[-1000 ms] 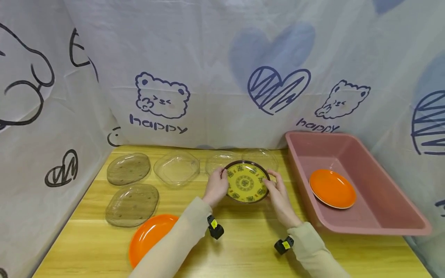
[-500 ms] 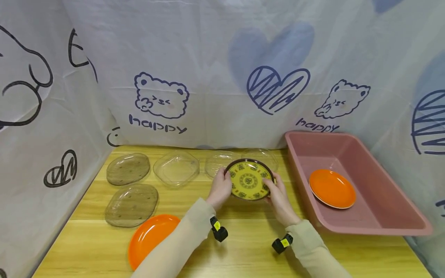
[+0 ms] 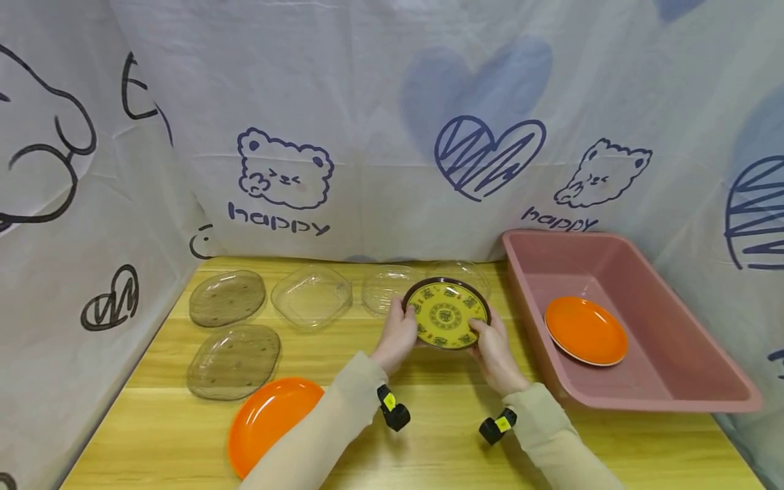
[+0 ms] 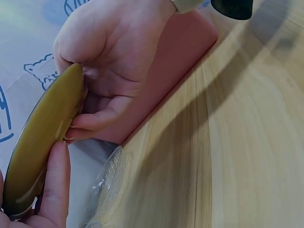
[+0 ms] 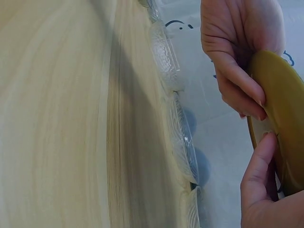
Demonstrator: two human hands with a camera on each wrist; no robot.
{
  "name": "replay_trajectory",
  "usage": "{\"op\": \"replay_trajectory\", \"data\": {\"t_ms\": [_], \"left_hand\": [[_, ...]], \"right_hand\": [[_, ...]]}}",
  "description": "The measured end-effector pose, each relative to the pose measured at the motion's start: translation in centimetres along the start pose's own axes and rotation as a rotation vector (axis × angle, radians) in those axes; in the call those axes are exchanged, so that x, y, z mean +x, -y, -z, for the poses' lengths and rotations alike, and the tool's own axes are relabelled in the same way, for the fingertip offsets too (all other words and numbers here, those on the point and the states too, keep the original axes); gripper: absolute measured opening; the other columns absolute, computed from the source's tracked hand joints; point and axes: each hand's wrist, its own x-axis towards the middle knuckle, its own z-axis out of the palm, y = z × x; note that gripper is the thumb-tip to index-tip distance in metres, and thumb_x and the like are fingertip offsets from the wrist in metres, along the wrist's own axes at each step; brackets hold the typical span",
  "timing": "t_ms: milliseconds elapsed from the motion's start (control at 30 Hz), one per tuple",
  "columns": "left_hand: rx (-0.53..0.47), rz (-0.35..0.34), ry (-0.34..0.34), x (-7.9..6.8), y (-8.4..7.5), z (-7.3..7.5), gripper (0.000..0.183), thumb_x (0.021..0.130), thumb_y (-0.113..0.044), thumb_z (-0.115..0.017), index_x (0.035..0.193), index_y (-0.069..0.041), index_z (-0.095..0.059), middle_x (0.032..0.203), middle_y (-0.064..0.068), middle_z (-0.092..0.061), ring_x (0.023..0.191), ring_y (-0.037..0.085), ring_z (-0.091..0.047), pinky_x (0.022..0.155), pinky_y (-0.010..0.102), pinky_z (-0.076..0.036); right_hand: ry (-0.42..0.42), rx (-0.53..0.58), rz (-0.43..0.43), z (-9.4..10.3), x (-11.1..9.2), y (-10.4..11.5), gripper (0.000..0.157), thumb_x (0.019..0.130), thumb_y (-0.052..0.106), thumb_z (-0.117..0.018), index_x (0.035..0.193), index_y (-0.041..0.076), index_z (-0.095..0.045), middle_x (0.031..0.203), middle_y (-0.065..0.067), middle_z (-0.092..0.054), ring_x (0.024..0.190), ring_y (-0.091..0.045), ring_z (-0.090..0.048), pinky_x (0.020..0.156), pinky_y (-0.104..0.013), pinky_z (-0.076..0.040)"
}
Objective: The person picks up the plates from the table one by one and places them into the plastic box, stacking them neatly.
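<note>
A round yellow plate (image 3: 446, 314) with a dark brown rim and a dark printed pattern is held up over the table, its face tilted toward me. My left hand (image 3: 398, 340) grips its left edge, and my right hand (image 3: 493, 346) holds the right edge with the thumb over the rim onto the face. Both wrist views show fingers of each hand curled beneath the plate's plain mustard underside (image 4: 45, 142). Behind the plate, two clear ribbed dishes stand in the back row, the left one (image 3: 387, 289) partly covered by it.
To the right is a pink tub (image 3: 661, 340) with an orange plate (image 3: 586, 330) inside. Another orange plate (image 3: 269, 422) lies at front left, partly under my left sleeve. A clear angular dish (image 3: 312, 296) and two smoky clear dishes, one of them the nearer dish (image 3: 234, 362), stand on the left.
Both hands have shifted the yellow plate a little to the right and slightly away from me. The orange plates, clear dishes and tub stay in place.
</note>
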Motion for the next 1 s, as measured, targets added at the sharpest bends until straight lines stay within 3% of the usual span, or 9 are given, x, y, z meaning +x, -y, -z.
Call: {"op": "replay_trajectory", "data": {"t_ms": [233,467,600,800,1000], "left_hand": [[-0.028,-0.006,0.028,-0.2,-0.2,0.1,0.03,0.111,-0.02,-0.029,0.136,-0.006,-0.036,0.117,0.018,-0.055,0.091,0.021,-0.067,0.08,0.034,-0.064],[-0.008,-0.012,0.03,-0.3,-0.3,0.4,0.036,0.111,-0.024,-0.033,0.139,-0.004,-0.04,0.12,0.02,-0.057,0.092,0.021,-0.068,0.082,0.038,-0.064],[0.039,-0.037,0.019,-0.3,-0.3,0.5,0.04,0.111,-0.027,-0.034,0.142,-0.004,-0.041,0.123,0.021,-0.057,0.096,0.023,-0.066,0.088,0.041,-0.062],[0.116,-0.095,0.0,-0.1,-0.3,0.7,0.044,0.111,-0.031,-0.032,0.148,-0.008,-0.04,0.135,0.021,-0.053,0.118,0.031,-0.061,0.097,0.043,-0.059],[0.175,-0.136,-0.029,0.0,-0.4,0.6,0.043,0.111,-0.031,-0.033,0.147,-0.01,-0.044,0.134,0.021,-0.055,0.117,0.035,-0.063,0.1,0.05,-0.056]], "right_hand": [[-0.01,-0.011,0.003,0.1,-0.2,0.3,0.05,0.105,0.009,-0.036,0.154,0.008,-0.029,0.116,-0.004,-0.055,0.088,-0.005,-0.063,0.074,-0.021,-0.056],[-0.014,-0.034,0.001,0.3,-0.6,0.8,0.048,0.106,0.01,-0.035,0.154,0.007,-0.028,0.113,-0.003,-0.054,0.086,-0.006,-0.062,0.073,-0.021,-0.056],[-0.026,-0.049,-0.001,0.7,-0.9,1.3,0.046,0.107,0.01,-0.035,0.152,0.006,-0.029,0.11,-0.003,-0.053,0.084,-0.007,-0.06,0.072,-0.022,-0.055],[-0.048,-0.085,-0.008,1.1,-1.5,2.1,0.044,0.107,0.012,-0.035,0.15,0.005,-0.031,0.107,-0.002,-0.051,0.082,-0.007,-0.058,0.07,-0.022,-0.053],[-0.062,-0.09,0.003,1.6,-1.9,2.9,0.044,0.107,0.011,-0.035,0.15,0.005,-0.031,0.102,0.0,-0.051,0.078,-0.009,-0.055,0.066,-0.023,-0.05]]}}
